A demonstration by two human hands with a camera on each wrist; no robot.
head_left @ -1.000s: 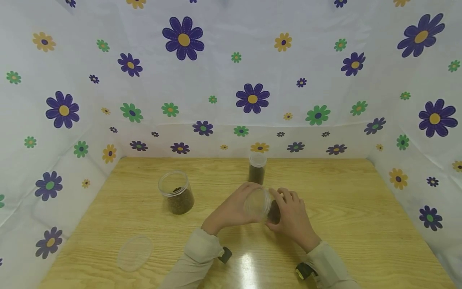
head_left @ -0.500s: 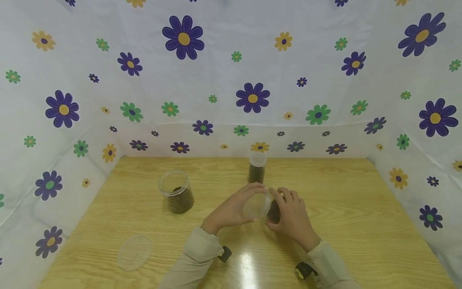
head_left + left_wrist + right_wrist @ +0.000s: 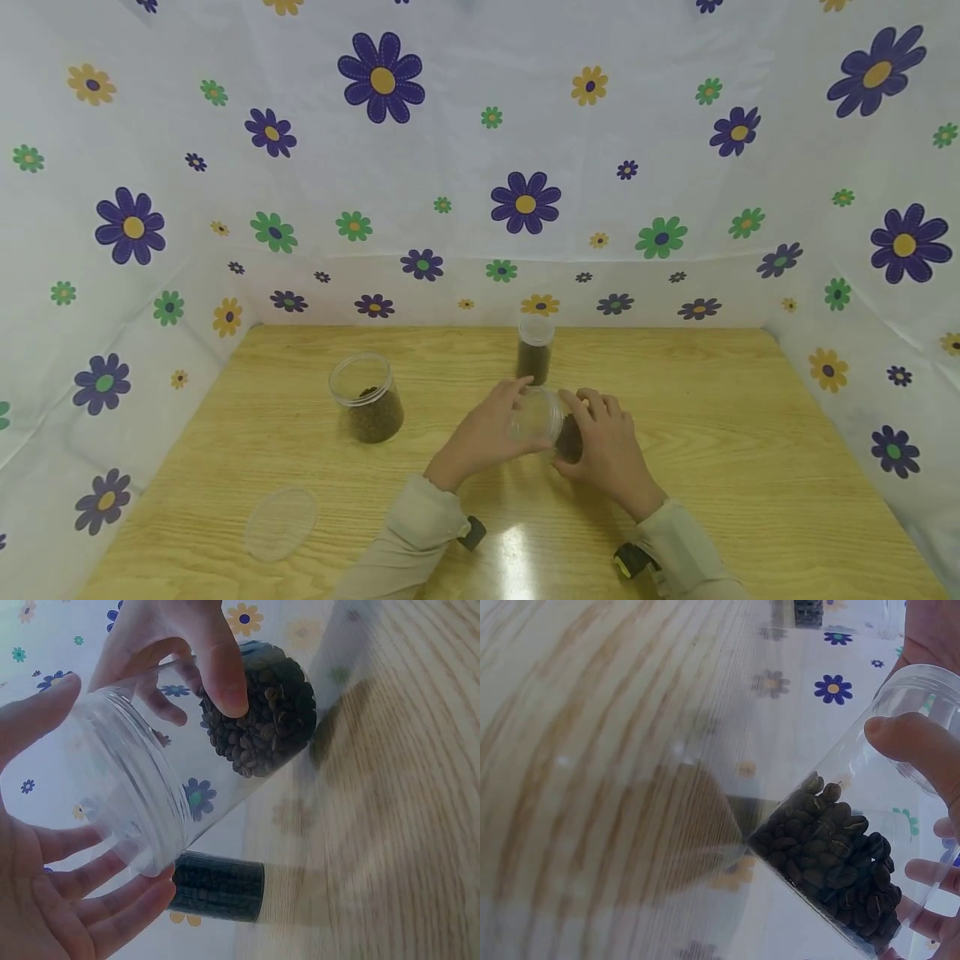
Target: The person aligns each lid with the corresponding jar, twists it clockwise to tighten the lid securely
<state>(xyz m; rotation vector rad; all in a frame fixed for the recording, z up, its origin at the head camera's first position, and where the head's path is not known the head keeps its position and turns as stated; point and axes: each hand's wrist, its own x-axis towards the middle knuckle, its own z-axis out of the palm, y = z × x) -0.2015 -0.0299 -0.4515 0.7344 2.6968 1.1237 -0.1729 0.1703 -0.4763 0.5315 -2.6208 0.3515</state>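
A clear jar (image 3: pixel 217 787) with dark beans (image 3: pixel 259 724) (image 3: pixel 832 862) in its bottom is held tilted, its mouth end toward my left hand. My right hand (image 3: pixel 611 454) grips the jar's body; in the right wrist view the thumb of this hand (image 3: pixel 922 750) presses the glass. My left hand (image 3: pixel 483 437) (image 3: pixel 52 877) is curved round the clear lid end (image 3: pixel 534 414) (image 3: pixel 105 776), thumb on one side and fingers on the other. Whether the lid is fully seated cannot be told.
A wider, lidless jar (image 3: pixel 375 417) partly filled with dark beans stands at the left. A loose clear disc (image 3: pixel 281 523) lies nearer. Behind my hands stands a narrow closed jar (image 3: pixel 534 358) (image 3: pixel 221 886) of dark contents. Flowered cloth (image 3: pixel 450 150) surrounds the wooden table (image 3: pixel 720 417).
My left hand's fingers have shifted and turned around the lid end, and its wrist has moved slightly right. My right hand and the jar's base have stayed nearly still.
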